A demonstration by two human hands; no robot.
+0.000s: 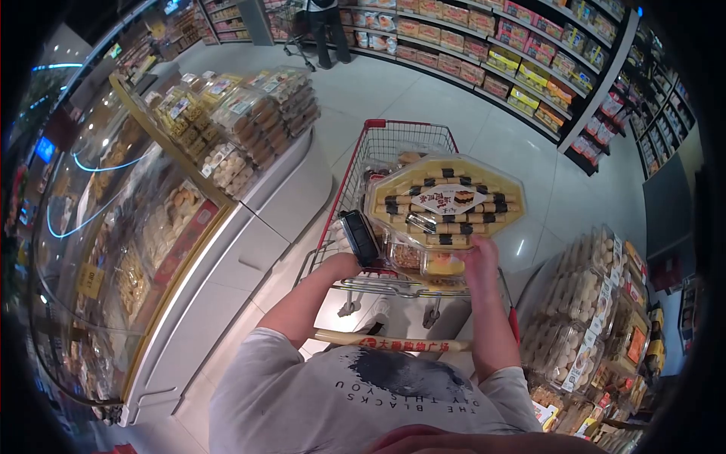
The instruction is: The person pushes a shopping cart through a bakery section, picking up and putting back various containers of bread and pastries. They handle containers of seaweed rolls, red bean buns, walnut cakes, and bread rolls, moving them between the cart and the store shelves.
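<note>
A large octagonal clear-lidded package (446, 203) of rolled pastries with dark bands is over the shopping cart (350, 185). My right hand (479, 256) grips its lower right edge. At the cart's left side, my left hand (344, 265) is closed at the lower end of a black rectangular object (359, 236), whose exact kind I cannot make out. Beneath the package, other packaged foods (403, 254) lie in the basket. The cart's handle (386, 342) runs across in front of my shirt.
On the left stand a glass-covered food counter (170, 250) and stacked clear boxes (261, 113). Stacked food packs (575, 318) rise at the right. Shelves of boxed goods (484, 49) line the back, where a person (327, 34) stands near another cart (293, 39).
</note>
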